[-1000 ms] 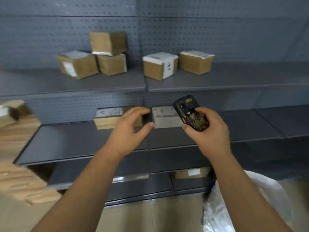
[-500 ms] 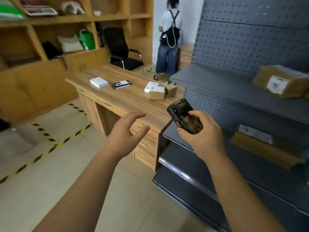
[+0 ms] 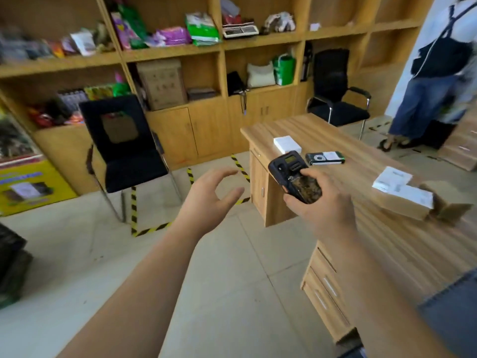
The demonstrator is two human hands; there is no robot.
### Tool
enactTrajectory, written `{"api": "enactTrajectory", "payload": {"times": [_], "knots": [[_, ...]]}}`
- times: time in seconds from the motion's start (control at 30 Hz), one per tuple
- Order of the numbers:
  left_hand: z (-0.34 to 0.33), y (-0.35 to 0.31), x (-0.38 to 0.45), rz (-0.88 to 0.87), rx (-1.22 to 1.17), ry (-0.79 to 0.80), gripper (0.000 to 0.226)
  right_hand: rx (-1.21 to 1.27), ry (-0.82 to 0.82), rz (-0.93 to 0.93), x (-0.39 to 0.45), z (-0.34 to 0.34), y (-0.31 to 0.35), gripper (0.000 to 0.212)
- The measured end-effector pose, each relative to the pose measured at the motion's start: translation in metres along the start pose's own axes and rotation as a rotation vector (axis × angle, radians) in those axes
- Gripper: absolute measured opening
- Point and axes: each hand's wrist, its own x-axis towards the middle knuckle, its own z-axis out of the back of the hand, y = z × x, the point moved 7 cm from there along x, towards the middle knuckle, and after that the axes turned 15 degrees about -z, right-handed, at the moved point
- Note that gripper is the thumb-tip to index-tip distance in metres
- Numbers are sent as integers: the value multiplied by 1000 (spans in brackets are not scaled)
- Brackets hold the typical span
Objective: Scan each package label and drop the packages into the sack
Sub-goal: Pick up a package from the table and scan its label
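grey shelving gone; wooden desk (image 3: 382, 244) beneath scanner (image 3: 296, 180) now

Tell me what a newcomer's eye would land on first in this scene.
First, the two bare arms reaching out from the bottom: the right hand grips a black handheld scanner, while the left hand hangs empty, fingers loosely curved, over the tiled floor. To the right, a wooden desk carries labelled cardboard packages near its far right edge and a white box beside a dark device.
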Motion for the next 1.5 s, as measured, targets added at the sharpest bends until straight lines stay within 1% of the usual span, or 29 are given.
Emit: {"api": "enactTrajectory", "payload": {"times": [0.13, 0.27, 0.37, 0.47, 0.57, 0.63, 0.73, 0.87, 0.93, 1.17, 1.3, 1.4, 1.47, 1.5], "knots": [[-6, 46, 48, 27, 24, -7, 39, 25, 15, 26, 58, -42, 4, 55], [-36, 98, 114, 6, -20, 16, 39, 15, -10, -8, 125, -80, -16, 54], [-77, 139, 176, -42, -88, 83, 38, -20, -86, -133, 172, -96, -45, 55], [-126, 170, 243, -97, -171, 199, 38, -73, -150, -315, 212, -99, -78, 55], [-170, 184, 301, -153, -235, 304, 36, -113, -226, -471, 243, -93, -104, 55], [-202, 191, 337, -199, -268, 355, 37, -150, -288, -540, 260, -87, -120, 57], [-254, 194, 379, -272, -290, 426, 36, -195, -338, -637, 279, -83, -148, 59], [-332, 201, 415, -326, -325, 557, 34, -237, -388, -718, 302, -82, -197, 59], [-377, 211, 431, -360, -304, 626, 36, -247, -407, -748, 315, -83, -224, 59], [-503, 250, 478, -289, -188, 789, 40, -274, -391, -877, 375, -93, -306, 59], [-568, 272, 495, -298, -67, 902, 56, -256, -369, -920, 407, -104, -341, 59], [-598, 286, 491, -323, 59, 1016, 70, -252, -368, -943, 418, -115, -360, 59], [-610, 292, 488, -369, 79, 1044, 77, -253, -372, -965, 422, -121, -369, 59], [-615, 295, 488, -391, 72, 1035, 76, -260, -368, -988, 423, -124, -374, 60]]}}
